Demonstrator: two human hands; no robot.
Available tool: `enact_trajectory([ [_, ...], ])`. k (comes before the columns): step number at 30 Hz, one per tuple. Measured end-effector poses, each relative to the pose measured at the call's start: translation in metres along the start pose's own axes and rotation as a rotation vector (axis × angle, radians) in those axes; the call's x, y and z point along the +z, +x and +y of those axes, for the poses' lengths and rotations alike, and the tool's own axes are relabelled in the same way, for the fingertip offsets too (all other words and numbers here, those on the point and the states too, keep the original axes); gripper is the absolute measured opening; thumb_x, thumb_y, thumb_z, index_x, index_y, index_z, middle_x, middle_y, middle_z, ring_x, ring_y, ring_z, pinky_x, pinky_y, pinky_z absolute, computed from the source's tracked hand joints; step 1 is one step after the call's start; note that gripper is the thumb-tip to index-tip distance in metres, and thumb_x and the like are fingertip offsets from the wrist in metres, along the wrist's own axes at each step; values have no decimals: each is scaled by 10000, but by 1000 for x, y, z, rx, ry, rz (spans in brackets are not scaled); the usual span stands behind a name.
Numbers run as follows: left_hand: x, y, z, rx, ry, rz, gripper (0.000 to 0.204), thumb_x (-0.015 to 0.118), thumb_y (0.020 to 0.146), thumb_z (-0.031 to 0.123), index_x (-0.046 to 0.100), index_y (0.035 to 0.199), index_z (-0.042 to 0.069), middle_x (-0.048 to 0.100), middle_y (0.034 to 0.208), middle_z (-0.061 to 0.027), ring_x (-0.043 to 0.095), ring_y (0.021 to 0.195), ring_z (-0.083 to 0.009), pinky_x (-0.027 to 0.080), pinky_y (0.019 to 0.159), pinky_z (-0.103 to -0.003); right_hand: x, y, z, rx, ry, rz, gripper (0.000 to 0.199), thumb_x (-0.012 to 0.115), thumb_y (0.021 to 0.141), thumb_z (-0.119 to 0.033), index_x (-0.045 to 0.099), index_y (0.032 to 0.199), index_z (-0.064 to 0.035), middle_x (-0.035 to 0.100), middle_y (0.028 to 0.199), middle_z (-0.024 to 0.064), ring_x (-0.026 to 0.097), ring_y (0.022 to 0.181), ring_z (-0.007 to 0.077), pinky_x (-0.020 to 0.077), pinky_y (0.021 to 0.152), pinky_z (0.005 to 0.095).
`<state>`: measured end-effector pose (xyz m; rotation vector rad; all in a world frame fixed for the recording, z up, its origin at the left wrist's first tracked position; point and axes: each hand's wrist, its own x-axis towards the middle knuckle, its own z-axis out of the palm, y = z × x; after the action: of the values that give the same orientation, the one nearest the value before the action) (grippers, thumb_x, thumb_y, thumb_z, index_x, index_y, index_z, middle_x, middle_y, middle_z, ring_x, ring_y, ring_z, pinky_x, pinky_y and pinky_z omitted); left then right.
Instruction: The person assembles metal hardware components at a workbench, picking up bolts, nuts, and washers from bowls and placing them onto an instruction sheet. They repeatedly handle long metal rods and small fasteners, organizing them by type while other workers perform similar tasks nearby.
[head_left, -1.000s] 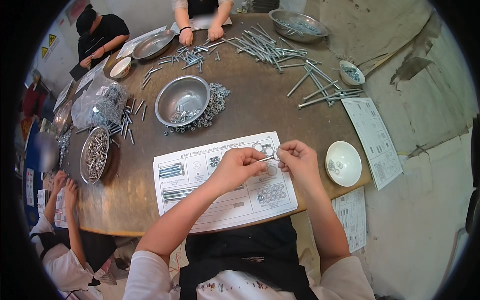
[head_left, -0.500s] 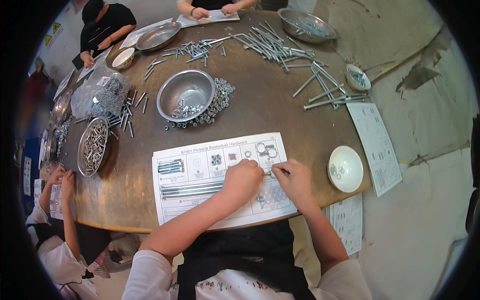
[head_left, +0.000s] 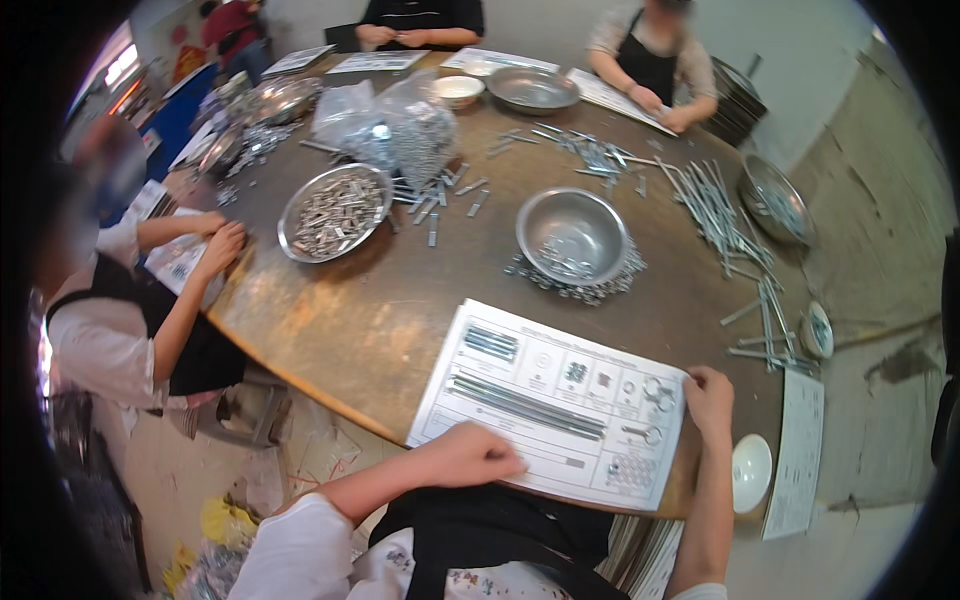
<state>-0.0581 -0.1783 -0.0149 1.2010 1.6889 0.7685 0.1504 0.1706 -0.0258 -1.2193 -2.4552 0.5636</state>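
Observation:
A white printed sheet (head_left: 550, 400) with pictures of metal parts lies at the near edge of the round brown table (head_left: 400, 300). Small metal pieces rest on its right part. My left hand (head_left: 470, 458) lies as a loose fist on the sheet's near edge, and nothing shows in it. My right hand (head_left: 708, 395) grips the sheet's right edge, close to a small metal ring lying on the paper. Beyond the sheet stands a steel bowl (head_left: 572, 232) with small metal parts in it and a ring of loose parts around its base.
A steel tray of short bolts (head_left: 335, 210) stands left of centre, clear bags of hardware (head_left: 400, 125) behind it. Long metal rods (head_left: 715, 205) lie at the right. A small white bowl (head_left: 750, 470) sits by my right arm. Other people sit left and at the far side.
My hands have moved apart: earlier they met over the sheet's right part holding a small metal piece, now the left rests at the near edge and the right at the right edge. My view has swung left.

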Motion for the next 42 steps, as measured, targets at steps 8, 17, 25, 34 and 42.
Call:
enact_trajectory([
  [8, 56, -100, -99, -331, -881, 98, 354, 548, 1010, 321, 638, 1176, 22, 688, 959, -30, 595, 756, -59, 491, 678, -196, 27, -12, -51, 271, 543, -283, 102, 668, 814, -9, 676, 895, 52, 640, 667, 47, 592, 532, 102, 474, 469, 238],
  [17, 30, -181, -124, -338, -1065, 648, 313, 558, 997, 337, 648, 1093, 53, 696, 1023, -36, 633, 831, -84, 515, 731, -217, 91, -40, -156, 218, 673, -526, 195, 671, 817, -20, 674, 978, 89, 662, 688, 80, 607, 540, 102, 475, 462, 222],
  [25, -34, -247, -159, -243, -1136, 1122, 260, 613, 961, 272, 641, 1114, 64, 686, 977, -26, 653, 884, -113, 521, 734, -228, 137, -58, -269, 178, 806, -874, 415, 659, 879, -114, 589, 1259, 38, 690, 1043, 77, 674, 901, 139, 539, 684, 253],
  [34, -114, -274, -200, -185, -1076, 1331, 360, 633, 887, 143, 598, 1246, 133, 636, 1017, 47, 580, 910, -79, 436, 760, -251, 194, -65, -348, 159, 1069, -1117, 428, 633, 909, -104, 564, 1327, -50, 649, 1082, 29, 590, 833, 99, 483, 701, 247],
  [42, -153, -303, -268, -36, -1057, 1271, 583, 592, 930, 480, 481, 1341, 81, 617, 1190, -112, 572, 1045, -211, 426, 934, -361, 238, -67, -363, 49, 1205, -1005, 397, 642, 830, -128, 640, 1220, -60, 610, 831, 21, 550, 669, 84, 418, 502, 263],
])
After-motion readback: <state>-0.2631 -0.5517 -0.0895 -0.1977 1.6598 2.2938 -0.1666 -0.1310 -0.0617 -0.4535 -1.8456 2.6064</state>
